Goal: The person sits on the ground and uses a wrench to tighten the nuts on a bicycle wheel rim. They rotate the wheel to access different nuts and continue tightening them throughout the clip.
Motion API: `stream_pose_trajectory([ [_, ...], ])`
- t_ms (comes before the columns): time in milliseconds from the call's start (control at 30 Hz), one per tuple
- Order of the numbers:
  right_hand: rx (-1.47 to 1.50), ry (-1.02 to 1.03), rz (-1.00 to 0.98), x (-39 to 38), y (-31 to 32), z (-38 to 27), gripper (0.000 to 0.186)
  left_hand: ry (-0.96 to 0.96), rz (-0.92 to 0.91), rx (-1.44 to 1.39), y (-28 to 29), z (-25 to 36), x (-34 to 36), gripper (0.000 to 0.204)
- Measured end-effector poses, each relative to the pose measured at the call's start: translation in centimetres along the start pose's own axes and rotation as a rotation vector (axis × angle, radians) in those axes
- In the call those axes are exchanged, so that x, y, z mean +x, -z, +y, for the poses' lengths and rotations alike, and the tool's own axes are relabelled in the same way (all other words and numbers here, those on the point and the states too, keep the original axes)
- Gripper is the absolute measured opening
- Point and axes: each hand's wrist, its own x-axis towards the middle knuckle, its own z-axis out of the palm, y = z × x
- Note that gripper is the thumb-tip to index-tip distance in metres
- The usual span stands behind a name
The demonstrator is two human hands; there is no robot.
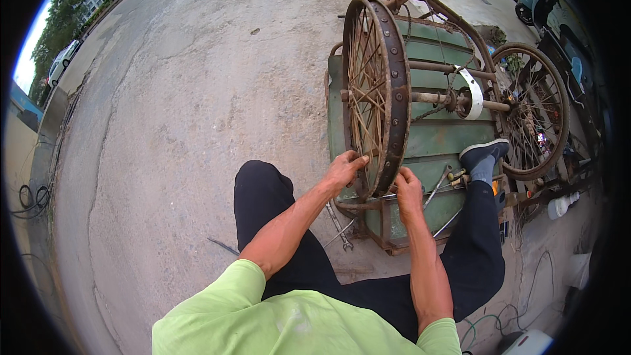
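A rusty spoked wheel (pixel 397 92) with a dark, bolt-studded rim stands upright on an axle over an upturned green cart body (pixel 447 144). My left hand (pixel 347 169) pinches the wheel's lower left side among the spokes, fingers closed. My right hand (pixel 408 190) is closed at the rim's lower right edge; its fingertips are partly hidden. A metal wrench (pixel 347 242) lies on the concrete below the wheel, and other tools (pixel 434 190) rest on the cart by my right hand.
A second wheel (pixel 547 158) stands at the right, near a white bulb-like object (pixel 562 205) and cables (pixel 532 296). My shod foot (pixel 480 154) rests on the cart. Cracked concrete (pixel 164 125) stretches left toward a low wall and a parked white car (pixel 62 62). Vehicles stand at the upper right.
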Motion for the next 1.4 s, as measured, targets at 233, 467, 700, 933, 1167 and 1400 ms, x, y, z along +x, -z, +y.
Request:
stream_pose_trajectory([
  [233, 0.001, -0.166, -0.169, 5.5, -2.7, 1.0, 0.045, -0.013, 0.012, -0.082, -0.2, 0.4, -0.7, 0.042],
  [467, 0.008, -0.168, -0.185, 7.2, -2.6, 2.8, 0.054, -0.009, 0.019, -0.069, -0.1, 1.1, -1.4, 0.044],
  [700, 0.109, -0.109, -0.25, 5.3, -4.3, 1.5, 0.043, -0.023, -0.003, -0.106, 0.6, 2.0, -1.9, 0.043],
  [933, -0.102, 0.032, -0.352, 7.7, -2.2, 3.6, 0.039, -0.03, -0.074, -0.054, 0.8, 2.7, -0.5, 0.041],
  [1167, -0.346, 0.089, -0.149, 4.7, 0.6, 0.2, 0.045, -0.044, -0.105, -0.157, 0.9, 1.7, -0.8, 0.049],
  [1400, -0.924, 0.647, -0.106, 1.3, 6.8, 6.2, 0.032, 0.001, -0.113, -0.175, 0.7, 1.2, 0.0, 0.039],
])
